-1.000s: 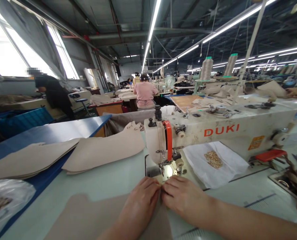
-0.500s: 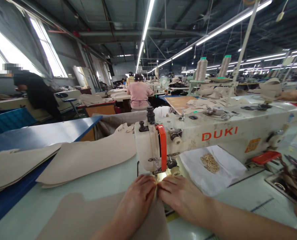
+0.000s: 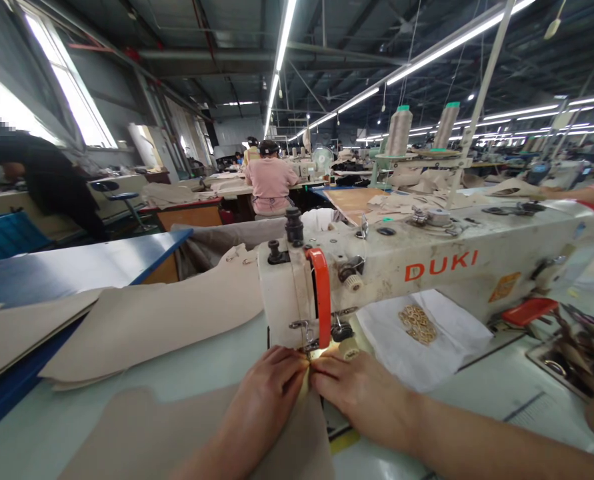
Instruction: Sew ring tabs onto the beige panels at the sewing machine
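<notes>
A beige fabric panel point(image 3: 177, 433) lies on the pale green sewing table, its narrow edge running up under the head of a white sewing machine point(image 3: 377, 260). My left hand point(image 3: 267, 393) pinches that edge just below the lit needle area. From the other side my right hand point(image 3: 357, 387) closes on the same edge, with its fingertips close to the left ones. The needle and presser foot are mostly hidden behind my fingers. Behind the left hand rests a stack of beige fabric panels point(image 3: 167, 313).
Gold-coloured metal rings point(image 3: 417, 325) sit on a white cloth point(image 3: 451, 353) beneath the machine arm. A tray point(image 3: 551, 367) at right holds strips and tools. Two thread cones point(image 3: 399, 132) stand behind. Co-workers are further back, one in a pink top point(image 3: 271, 180).
Both hands keep their pinch on the fabric at the needle. The view has shifted slightly to the right. At the far right, a co-worker's arm has lowered a beige piece.
</notes>
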`<act>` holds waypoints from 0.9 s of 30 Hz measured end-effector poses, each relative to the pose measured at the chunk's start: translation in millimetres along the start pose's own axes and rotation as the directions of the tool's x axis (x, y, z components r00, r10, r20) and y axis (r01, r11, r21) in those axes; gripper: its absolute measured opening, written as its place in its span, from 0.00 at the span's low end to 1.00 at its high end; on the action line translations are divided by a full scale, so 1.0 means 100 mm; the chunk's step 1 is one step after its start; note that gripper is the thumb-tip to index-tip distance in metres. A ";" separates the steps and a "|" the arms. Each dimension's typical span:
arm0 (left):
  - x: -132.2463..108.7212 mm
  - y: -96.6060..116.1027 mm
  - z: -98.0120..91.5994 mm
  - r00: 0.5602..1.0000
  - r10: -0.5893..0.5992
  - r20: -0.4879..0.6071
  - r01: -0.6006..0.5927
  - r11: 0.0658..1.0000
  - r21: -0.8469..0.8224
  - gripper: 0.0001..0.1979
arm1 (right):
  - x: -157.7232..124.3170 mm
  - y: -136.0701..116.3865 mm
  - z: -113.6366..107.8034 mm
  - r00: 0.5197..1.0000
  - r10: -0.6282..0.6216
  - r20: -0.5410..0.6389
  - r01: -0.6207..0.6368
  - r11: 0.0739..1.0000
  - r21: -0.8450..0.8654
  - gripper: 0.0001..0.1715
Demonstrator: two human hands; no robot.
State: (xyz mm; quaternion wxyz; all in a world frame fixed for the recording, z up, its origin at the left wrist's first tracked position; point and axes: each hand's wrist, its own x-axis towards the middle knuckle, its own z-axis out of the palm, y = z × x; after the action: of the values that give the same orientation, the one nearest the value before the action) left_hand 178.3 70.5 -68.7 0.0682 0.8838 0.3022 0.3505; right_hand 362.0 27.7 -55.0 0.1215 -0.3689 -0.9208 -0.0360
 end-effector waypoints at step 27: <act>-0.20 0.14 -0.13 0.992 0.001 0.129 -0.025 0.984 0.178 0.15 | -0.12 -0.05 0.00 0.991 -0.125 -0.058 0.124 0.992 -0.009 0.06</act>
State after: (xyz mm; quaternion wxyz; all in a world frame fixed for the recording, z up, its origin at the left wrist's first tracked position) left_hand 165.0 46.3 -66.1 0.0052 0.9090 0.3219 0.2646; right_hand 367.0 15.6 -58.0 0.1450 -0.3099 -0.9379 -0.0568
